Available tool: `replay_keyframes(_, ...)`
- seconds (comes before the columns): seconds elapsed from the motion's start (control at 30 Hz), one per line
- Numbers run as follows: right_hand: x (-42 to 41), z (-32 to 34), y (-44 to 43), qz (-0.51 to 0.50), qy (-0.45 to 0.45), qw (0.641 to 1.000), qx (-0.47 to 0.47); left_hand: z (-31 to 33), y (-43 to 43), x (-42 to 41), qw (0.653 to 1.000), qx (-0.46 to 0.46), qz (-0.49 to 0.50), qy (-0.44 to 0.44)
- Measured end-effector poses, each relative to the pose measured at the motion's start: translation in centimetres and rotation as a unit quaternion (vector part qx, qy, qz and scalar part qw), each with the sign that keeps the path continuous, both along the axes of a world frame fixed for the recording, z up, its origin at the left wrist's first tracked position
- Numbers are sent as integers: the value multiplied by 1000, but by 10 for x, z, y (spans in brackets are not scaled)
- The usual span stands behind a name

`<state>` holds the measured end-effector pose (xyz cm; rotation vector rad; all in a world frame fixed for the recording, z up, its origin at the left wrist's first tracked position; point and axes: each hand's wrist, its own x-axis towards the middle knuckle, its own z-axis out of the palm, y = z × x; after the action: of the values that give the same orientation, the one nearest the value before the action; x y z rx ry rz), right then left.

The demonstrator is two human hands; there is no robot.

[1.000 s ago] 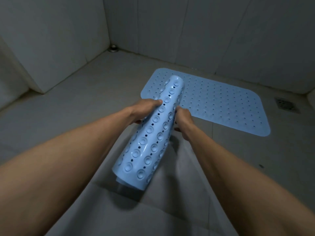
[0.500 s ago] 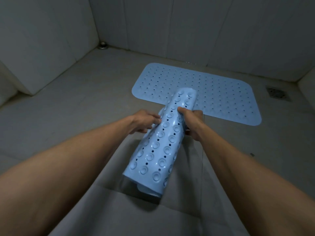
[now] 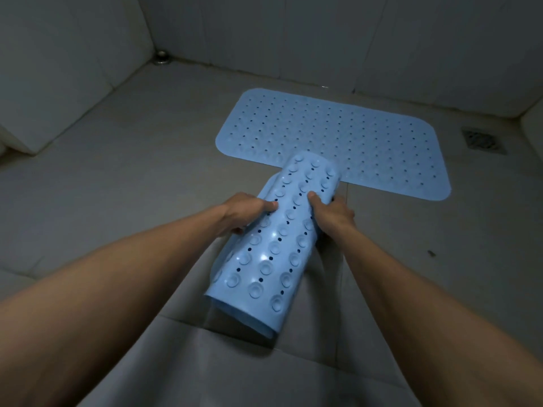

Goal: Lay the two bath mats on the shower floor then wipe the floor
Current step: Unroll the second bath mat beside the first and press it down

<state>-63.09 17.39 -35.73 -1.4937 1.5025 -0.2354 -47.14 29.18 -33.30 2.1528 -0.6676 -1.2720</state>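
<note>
Two mats concerned the task. On the grey shower floor [image 3: 141, 177] the flat mat [image 3: 361, 136] lay spread near the back wall, apparently already placed. The rolled mat [image 3: 273, 254], suction cups outward, was between both hands, its far end over the flat mat's near edge. The left hand [image 3: 244, 211] and the right hand [image 3: 333, 214] each gripped one side, thumbs on top, probably to unroll it.

The rolled mat [image 3: 279, 245] has been lowered toward the floor [image 3: 141, 183], its far end now at the flat mat's [image 3: 367, 136] near edge.
</note>
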Motion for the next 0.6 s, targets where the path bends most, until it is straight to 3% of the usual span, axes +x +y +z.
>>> replay_keyframes(0.17, 6, 10, 3, 9, 35, 998, -58, 0, 11, -1, 995, -23, 33, 96)
replay_keyframes(0.27, 12, 25, 4, 3, 24, 1000, -10, 3, 8, 5, 989, -36, 31, 137)
replay_keyframes(0.43, 4, 25, 9, 80, 92, 991, 49, 3, 5, -15, 982, -66, 33, 174)
replay_keyframes(0.53, -8, 19, 11, 32, 66, 997, 29, -6, 0, -20, 984, -99, 19, 148)
replay_keyframes(0.6, -13, 19, 14, -10, 46, 999, 16, -14, -1, -19, 990, -135, -20, 32)
